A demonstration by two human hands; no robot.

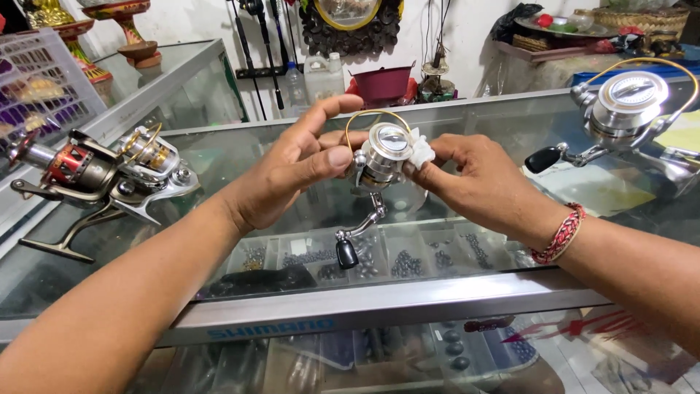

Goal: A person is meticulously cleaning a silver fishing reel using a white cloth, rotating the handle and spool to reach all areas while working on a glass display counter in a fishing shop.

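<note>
- Glass display counter (pixel 437 120): it runs the full width below your arms, and trays of small dark sinkers (pixel 408 264) show through the top.
- Large silver reel (pixel 627 109): it sits on the counter to your right, handle knob toward you, well apart from both hands and untouched.
- Red and gold reel (pixel 109 171): it rests on the counter to your left, clear of your forearm and untouched.
- Your left hand (pixel 295 164): thumb and fingers are closed on the side of the small silver spinning reel (pixel 379 164), holding it up above the glass; the index finger stands free.
- Your right hand (pixel 477 182): fingertips pinch a wad of white cloth (pixel 421 152) and press it against the right side of the reel's spool; a red braided bracelet (pixel 560 235) sits on the wrist.
- Small silver spinning reel: it is held between your two hands, spool top facing you, gold bail arched over it, crank and black knob hanging down.
- Progress, as judged: wiping is in hand. The spool face looks bright; the body and handle show no cloth on them, so you may count those as left.
</note>
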